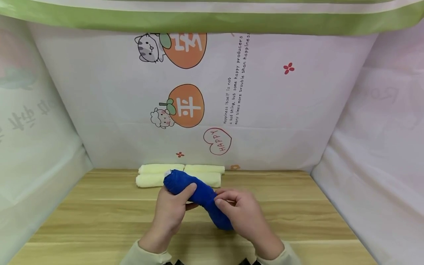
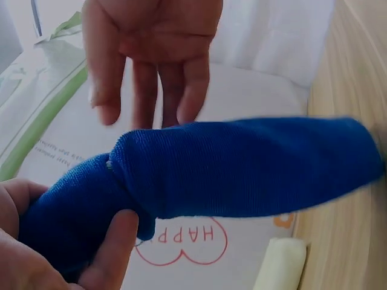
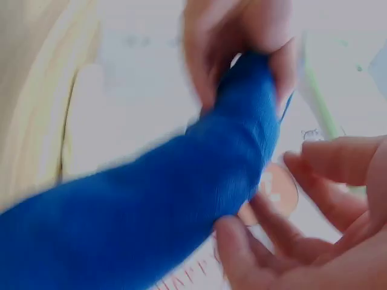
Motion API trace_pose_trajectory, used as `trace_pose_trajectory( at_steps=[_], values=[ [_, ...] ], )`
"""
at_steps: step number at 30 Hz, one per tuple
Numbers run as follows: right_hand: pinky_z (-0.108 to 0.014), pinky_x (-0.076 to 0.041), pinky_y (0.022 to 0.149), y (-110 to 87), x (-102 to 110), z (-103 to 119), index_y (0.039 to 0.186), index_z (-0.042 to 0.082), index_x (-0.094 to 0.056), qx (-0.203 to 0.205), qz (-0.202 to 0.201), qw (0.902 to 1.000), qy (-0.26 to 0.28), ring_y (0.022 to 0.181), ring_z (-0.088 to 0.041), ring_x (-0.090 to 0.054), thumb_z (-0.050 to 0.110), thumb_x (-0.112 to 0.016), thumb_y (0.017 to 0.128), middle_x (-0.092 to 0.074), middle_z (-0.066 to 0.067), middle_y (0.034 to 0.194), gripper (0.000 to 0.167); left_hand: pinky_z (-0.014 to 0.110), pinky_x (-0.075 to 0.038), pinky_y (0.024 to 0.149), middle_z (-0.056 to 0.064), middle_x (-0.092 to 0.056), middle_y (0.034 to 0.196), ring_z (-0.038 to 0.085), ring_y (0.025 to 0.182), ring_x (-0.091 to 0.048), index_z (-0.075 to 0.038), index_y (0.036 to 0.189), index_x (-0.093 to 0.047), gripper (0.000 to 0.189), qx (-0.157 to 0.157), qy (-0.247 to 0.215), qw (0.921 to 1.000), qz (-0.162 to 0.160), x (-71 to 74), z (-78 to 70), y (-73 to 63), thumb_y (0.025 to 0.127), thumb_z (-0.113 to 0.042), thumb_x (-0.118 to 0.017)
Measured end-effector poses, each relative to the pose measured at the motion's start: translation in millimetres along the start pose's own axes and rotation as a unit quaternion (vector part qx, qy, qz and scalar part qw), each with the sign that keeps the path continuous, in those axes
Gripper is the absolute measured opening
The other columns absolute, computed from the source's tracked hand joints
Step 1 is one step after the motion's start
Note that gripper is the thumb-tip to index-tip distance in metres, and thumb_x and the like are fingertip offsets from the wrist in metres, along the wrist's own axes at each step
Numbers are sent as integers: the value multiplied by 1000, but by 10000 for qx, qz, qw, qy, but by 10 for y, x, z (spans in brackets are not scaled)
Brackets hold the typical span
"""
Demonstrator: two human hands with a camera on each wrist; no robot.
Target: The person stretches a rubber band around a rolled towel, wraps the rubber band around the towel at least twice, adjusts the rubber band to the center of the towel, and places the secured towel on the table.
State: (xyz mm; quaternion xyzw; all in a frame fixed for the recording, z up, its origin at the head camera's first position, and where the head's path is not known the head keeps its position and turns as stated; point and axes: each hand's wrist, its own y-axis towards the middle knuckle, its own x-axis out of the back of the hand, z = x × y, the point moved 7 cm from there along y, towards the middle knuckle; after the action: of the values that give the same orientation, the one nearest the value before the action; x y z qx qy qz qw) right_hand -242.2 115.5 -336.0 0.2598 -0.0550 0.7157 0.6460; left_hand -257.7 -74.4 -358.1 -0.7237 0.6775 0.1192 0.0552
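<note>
A blue rolled towel (image 1: 198, 191), bent at the middle, slants above the wooden table in the head view. My left hand (image 1: 172, 208) grips its upper-left part, thumb on top and fingers underneath. A small white patch shows at that end. At the bend, my right hand (image 1: 243, 211) has its thumb and forefinger at the towel's edge. Seen from the right wrist, the fingers of the right hand (image 3: 314, 223) are spread, with the thumb tip touching the towel (image 3: 139, 211). In the left wrist view, a fold crosses the towel (image 2: 242, 166) beside the left thumb.
Several pale yellow rolled towels (image 1: 150, 180) lie side by side and stacked at the table's back edge, behind the blue one. A printed white sheet (image 1: 265, 110) forms the back wall, with white sheets at both sides. The wooden table (image 1: 281, 206) spreads below.
</note>
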Motion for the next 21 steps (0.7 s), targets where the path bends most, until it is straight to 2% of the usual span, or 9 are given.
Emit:
trace_pose_trajectory(
  at_steps=[2, 5, 8, 11, 16, 21],
  values=[
    [-44, -53, 90, -16, -35, 11, 95, 14, -78, -235, 175, 9991, 310, 117, -25, -59, 21, -71, 94, -68, 0, 120, 11, 48, -58, 74, 24, -58, 121, 34, 100, -66, 4, 134, -44, 55, 55, -160, 9998, 74, -18, 5, -16, 93, -18, -74],
    [-47, -49, 96, -17, -68, -20, 99, 11, -78, -579, 293, 9959, 638, 123, -27, -55, 23, -71, 94, -66, -1, 124, 15, 49, -57, 77, 28, -53, 129, 38, 105, -64, 4, 141, -36, 59, 233, -408, 9982, 383, -60, 18, -42, 97, -18, -68],
    [-49, -46, 100, 0, -90, -87, 97, 7, -77, -923, 294, 9894, 1085, 125, -28, -53, 22, -73, 92, -66, -2, 126, 16, 49, -57, 79, 30, -49, 134, 40, 107, -63, 3, 145, -31, 60, 372, -528, 9955, 694, -93, 27, -67, 99, -18, -63],
    [-50, -43, 102, 27, -121, -153, 94, 1, -75, -1180, 320, 9789, 1637, 127, -31, -51, 18, -75, 91, -65, -7, 127, 18, 49, -56, 81, 29, -47, 136, 39, 109, -61, 2, 146, -29, 60, 383, -518, 9940, 880, -104, 32, -88, 100, -18, -62],
    [-52, -37, 107, 57, -172, -206, 91, -4, -71, -1236, 238, 9686, 2142, 131, -35, -47, 11, -78, 86, -62, -11, 132, 18, 47, -56, 83, 28, -46, 138, 38, 114, -58, 2, 147, -29, 62, 296, -440, 9939, 962, -110, 23, -106, 100, -20, -63],
    [-50, -34, 109, 62, -234, -215, 85, -3, -66, -1159, -42, 9613, 2499, 135, -38, -42, 0, -73, 85, -59, -13, 135, 7, 45, -56, 83, 29, -44, 139, 39, 115, -57, 2, 148, -27, 62, 280, -527, 9943, 881, -112, -4, -122, 100, -18, -61]
  ],
)
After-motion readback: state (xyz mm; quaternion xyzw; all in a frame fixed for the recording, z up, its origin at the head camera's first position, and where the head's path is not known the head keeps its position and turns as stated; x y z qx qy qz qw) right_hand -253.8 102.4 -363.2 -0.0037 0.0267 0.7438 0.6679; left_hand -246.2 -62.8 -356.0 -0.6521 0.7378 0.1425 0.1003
